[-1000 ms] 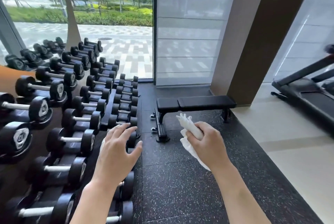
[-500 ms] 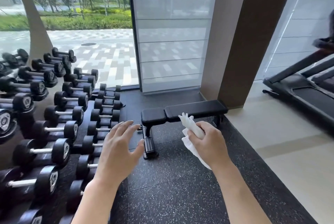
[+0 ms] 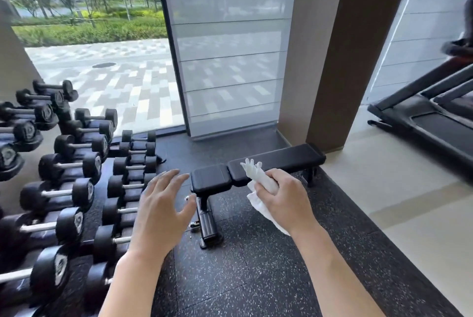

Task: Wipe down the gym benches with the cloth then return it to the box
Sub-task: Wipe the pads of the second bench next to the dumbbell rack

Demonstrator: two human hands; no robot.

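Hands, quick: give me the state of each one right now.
Left hand: open, fingers spread, holding nothing.
Right hand: closed, grip on the white cloth.

1. The left hand point(image 3: 163, 204) is held forward, palm down, fingers spread and loose, gripping nothing.
2. The right hand point(image 3: 284, 201) is curled closed around the white cloth point(image 3: 258, 175), forearm extended forward.
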